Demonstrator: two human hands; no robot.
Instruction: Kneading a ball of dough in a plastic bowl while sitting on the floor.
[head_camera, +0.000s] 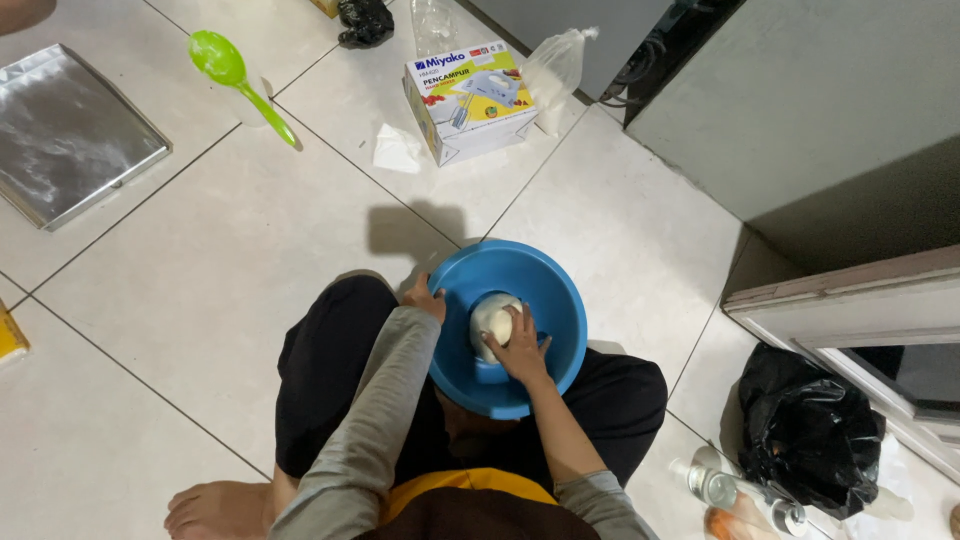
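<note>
A pale lump of dough (492, 318) sits at the bottom of a blue plastic bowl (555, 290), a little below the middle of the frame, where the bowl rests on the lap of a person sitting cross-legged on a floor of pale tiles (230, 260). The right hand (520, 348) lies on top of the dough, its fingers spread and curled down over the lump, pressing on it rather than lifting it. The left hand (425, 299) is at the bowl's left rim, fingers bent over the edge and gripping it. Both arms wear grey sleeves; the right sleeve is pushed up past the forearm. A bare foot (215, 510) shows at the lower left of the frame.

Further out, in the upper middle, a cardboard box (470, 100) with a picture of a hand mixer stands on the tiles, with a crumpled white paper (397, 150) just beside it on the left and a clear plastic bag (555, 70) on its right. A green plastic spoon (235, 75) lies toward the upper left, and a flat metal baking tray (70, 135) lies at the far upper left. At the lower right a black plastic bag (810, 430) sits near a grey cabinet (800, 100), with a glass bottle (725, 490) lying just below it.
</note>
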